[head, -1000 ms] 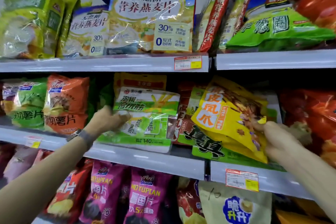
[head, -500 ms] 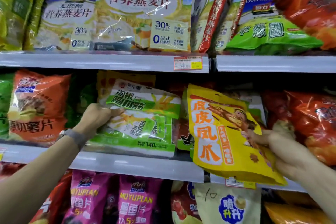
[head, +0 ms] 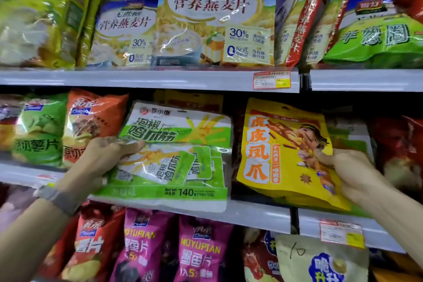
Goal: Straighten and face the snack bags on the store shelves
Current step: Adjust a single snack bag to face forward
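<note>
On the middle shelf (head: 251, 214) a green-and-white snack bag (head: 180, 155) stands facing out, tilted slightly. My left hand (head: 103, 158) grips its left edge, thumb across the front. To its right a yellow snack bag (head: 281, 151) with orange characters stands nearly upright, leaning a little to the right. My right hand (head: 352, 174) pinches its right edge, thumb on the front. More yellow bags show behind the green one.
Orange (head: 91, 121) and green (head: 41, 128) chip bags stand left of my left hand; red bags (head: 398, 149) fill the far right. Large oat bags (head: 215, 18) line the top shelf. Pink bags (head: 199, 252) sit on the shelf below, beside a price tag (head: 341, 233).
My right hand has turned the yellow bag from a tilted, crumpled lean to nearly upright and facing out. My left hand stays on the green bag. The view has moved closer.
</note>
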A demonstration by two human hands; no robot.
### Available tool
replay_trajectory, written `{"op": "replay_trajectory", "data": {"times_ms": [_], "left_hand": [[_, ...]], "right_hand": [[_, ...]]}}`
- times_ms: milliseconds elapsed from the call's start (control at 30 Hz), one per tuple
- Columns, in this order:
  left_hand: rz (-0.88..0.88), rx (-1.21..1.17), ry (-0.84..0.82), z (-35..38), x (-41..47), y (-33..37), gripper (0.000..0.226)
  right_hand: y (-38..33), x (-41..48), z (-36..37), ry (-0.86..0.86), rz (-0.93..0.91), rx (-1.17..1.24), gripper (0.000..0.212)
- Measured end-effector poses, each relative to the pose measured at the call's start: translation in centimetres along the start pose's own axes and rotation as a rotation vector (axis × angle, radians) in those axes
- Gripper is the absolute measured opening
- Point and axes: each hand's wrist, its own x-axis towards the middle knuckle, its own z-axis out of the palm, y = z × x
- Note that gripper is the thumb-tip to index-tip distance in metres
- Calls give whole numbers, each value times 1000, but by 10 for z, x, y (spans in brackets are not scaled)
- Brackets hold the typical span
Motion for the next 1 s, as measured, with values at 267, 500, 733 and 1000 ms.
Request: {"op": "replay_trajectory", "data": {"times_ms": [267,500,733,1000], "left_hand": [[87,7,278,-78,-60,-36,31],[24,-1,378,-113,-76,-40,46],[10,-73,412,-117,-90,-38,17],[-37,-145,338,-106,-96,-35,36]], "right_hand": [[22,19,85,44,-5,70,39],[29,22,178,49,47,124,34],[34,14,218,73,-19,-22,45],[47,-1,202,-91,-236,-387,37]]}}
